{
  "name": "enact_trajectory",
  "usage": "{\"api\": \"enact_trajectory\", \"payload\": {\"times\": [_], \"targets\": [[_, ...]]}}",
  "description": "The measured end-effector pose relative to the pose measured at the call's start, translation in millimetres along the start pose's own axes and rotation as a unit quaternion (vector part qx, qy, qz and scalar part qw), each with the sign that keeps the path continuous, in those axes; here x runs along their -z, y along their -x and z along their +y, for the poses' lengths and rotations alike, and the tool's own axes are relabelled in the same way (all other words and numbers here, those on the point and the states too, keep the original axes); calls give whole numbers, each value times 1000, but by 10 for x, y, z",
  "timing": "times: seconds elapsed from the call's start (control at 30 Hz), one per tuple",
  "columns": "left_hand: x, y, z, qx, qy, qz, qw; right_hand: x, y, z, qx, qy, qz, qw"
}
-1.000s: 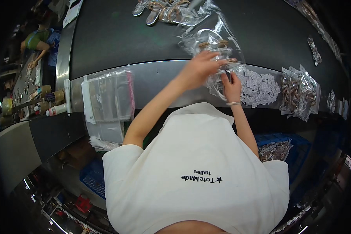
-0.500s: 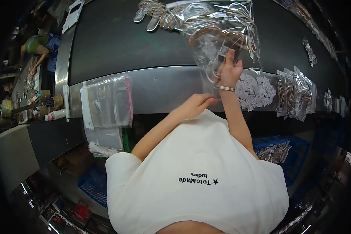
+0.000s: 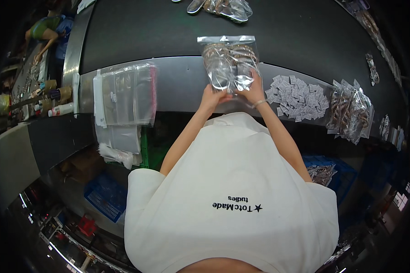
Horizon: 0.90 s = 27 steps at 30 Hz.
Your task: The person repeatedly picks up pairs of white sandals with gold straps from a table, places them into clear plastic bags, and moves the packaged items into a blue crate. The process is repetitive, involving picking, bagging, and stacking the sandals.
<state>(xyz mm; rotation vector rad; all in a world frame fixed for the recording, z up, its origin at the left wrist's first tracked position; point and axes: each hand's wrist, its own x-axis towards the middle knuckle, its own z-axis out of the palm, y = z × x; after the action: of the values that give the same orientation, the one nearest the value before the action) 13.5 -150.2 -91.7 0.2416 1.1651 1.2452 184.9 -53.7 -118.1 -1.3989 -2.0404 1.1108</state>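
A clear plastic bag (image 3: 227, 40) with what looks like a pair of sandals (image 3: 242, 53) inside lies over the metal ledge and the edge of the black belt. The sandals have brown, braided-looking straps. My left hand (image 3: 212, 97) grips the bag's near end at its left corner, fingers closed. At the right corner my right hand (image 3: 254, 92) holds the same bag, its thumb lying along the plastic. The fingertips of both hands are partly hidden and blurred. Right of that hand is a heap of small white labels (image 3: 297, 98).
A stack of flat clear bags (image 3: 127, 95) lies on the ledge at left. Filled bags (image 3: 349, 109) stand at right. More wrapped sandals (image 3: 228, 9) lie on the black belt (image 3: 141, 34). Blue crates (image 3: 105, 196) sit below. Another person (image 3: 48, 32) works at far left.
The bag has come nearer and now lies squared up. My left hand has moved up onto it; my right hand has shifted down and left to its near end.
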Motion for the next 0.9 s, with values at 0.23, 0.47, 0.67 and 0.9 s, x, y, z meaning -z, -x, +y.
{"api": "enact_trajectory", "payload": {"times": [0.23, 0.47, 0.67, 0.9], "targets": [[316, 102, -49, 15, -96, 71, 993, -98, 100, -756, 149, 297, 11, 943], [301, 265, 4, 8, -153, 92, 984, -397, 121, -944, 321, 179, -212, 905], [433, 408, 265, -4, -97, 107, 989, 906, 1095, -109, 80, 285, -226, 928], [565, 519, 568, -306, -451, 93, 833, 1388, 1311, 672, 4, 167, -346, 923]]}}
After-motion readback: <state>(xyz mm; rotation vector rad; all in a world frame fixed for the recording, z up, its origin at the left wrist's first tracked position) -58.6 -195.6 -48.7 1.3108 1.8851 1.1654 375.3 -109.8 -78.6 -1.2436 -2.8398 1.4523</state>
